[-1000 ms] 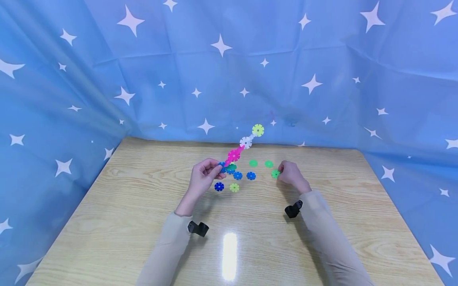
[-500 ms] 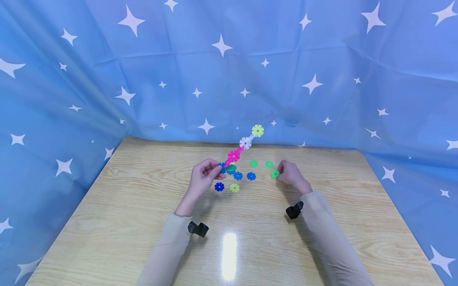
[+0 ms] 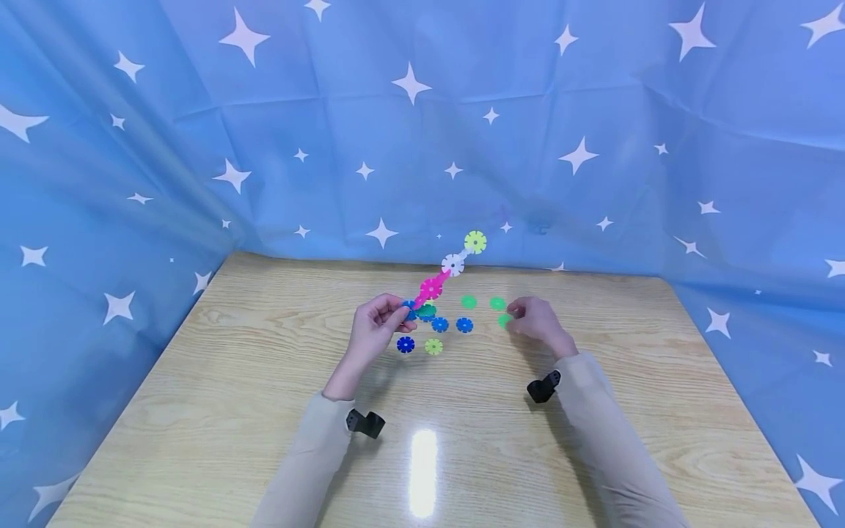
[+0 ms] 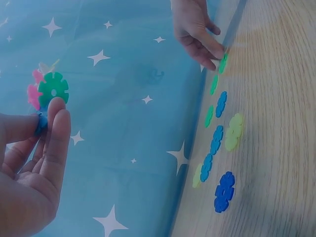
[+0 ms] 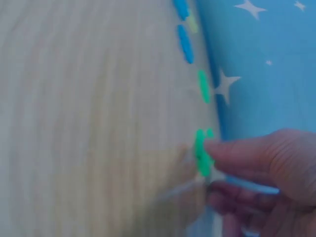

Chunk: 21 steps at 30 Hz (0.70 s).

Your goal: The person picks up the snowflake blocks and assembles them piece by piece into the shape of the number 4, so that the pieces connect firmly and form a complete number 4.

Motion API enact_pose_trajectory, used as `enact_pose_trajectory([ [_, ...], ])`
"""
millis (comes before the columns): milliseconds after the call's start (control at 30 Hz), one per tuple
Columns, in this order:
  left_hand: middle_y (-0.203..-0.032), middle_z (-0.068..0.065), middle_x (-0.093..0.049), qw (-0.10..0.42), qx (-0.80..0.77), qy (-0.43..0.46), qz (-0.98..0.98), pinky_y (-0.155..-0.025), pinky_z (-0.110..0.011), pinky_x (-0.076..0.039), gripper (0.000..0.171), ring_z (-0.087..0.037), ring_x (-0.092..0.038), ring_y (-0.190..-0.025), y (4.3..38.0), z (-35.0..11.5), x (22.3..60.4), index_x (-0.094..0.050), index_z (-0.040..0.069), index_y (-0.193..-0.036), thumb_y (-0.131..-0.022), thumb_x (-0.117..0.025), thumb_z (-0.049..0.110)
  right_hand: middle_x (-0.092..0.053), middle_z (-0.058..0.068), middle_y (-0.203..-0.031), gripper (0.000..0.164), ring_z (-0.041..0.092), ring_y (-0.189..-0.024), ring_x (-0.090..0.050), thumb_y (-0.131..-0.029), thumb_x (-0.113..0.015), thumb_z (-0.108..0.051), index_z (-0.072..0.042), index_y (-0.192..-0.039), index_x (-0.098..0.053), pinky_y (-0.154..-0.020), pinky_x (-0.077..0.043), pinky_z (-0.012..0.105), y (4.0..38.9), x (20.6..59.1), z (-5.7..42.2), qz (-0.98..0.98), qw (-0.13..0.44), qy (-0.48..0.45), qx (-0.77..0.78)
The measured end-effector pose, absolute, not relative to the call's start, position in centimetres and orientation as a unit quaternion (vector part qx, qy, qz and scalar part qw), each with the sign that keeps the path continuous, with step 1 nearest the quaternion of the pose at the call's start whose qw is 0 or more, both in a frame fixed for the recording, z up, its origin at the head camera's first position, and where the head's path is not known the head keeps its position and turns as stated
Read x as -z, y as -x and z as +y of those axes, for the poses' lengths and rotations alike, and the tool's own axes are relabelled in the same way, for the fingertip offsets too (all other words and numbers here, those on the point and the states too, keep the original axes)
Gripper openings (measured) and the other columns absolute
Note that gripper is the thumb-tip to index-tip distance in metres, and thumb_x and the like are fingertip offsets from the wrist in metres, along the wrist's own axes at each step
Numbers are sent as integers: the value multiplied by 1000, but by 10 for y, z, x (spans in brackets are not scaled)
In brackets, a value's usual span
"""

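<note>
My left hand (image 3: 379, 323) pinches a blue notched disc (image 4: 41, 123) at the lower end of a raised chain of linked snowflake discs. Up from it run pink discs (image 3: 432, 288), white discs (image 3: 452, 265) and a yellow-green disc (image 3: 475, 242) at the far tip. A darker green disc (image 4: 53, 89) stands just above the left fingertips. My right hand (image 3: 536, 320) reaches down at the table on the right, fingertips right at a bright green disc (image 4: 223, 63). In the right wrist view the thumb overlaps that disc, and a gap shows between thumb and fingers.
Two more green discs (image 3: 469, 301) lie flat behind and left of the right hand. Blue discs (image 3: 465, 325), a dark blue disc (image 3: 405, 345) and a yellow-green disc (image 3: 433, 347) lie between the hands on the wooden table (image 3: 264, 381). A starry blue curtain (image 3: 396, 147) hangs behind.
The right fingers have shifted slightly left over the bright green disc, covering more of it, and the disc has slid a little left. The left hand and chain stay nearly still.
</note>
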<state>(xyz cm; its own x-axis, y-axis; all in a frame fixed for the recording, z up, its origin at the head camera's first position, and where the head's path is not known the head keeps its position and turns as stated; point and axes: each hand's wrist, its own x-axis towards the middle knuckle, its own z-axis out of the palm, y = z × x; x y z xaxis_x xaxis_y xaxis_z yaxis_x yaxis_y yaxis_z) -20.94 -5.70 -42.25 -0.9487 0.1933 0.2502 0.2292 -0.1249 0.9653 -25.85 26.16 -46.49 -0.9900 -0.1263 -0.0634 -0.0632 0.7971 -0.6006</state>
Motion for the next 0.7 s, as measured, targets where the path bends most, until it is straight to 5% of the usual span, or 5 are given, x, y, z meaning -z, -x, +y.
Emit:
enact_pose_trajectory([
  [333,-79,-25,-63,10,739,156,-655,-67,-28,-59,9,-9,-65,-64,210,-56,425,-57,-14,-94,-91,-55,-5,-62,19,-92,23,28,-82,-56,-78,-72,-3,8,-96,-63,-71,-52,38,263,469,258,949,46,51,307],
  [700,-78,-20,-64,6,743,149,-653,-68,-28,-59,10,-9,-65,-64,210,-56,426,-57,-14,-94,-91,-55,-5,-56,11,-78,19,18,-66,-47,-78,-69,4,6,-94,-60,-53,-42,24,255,475,265,920,4,47,389],
])
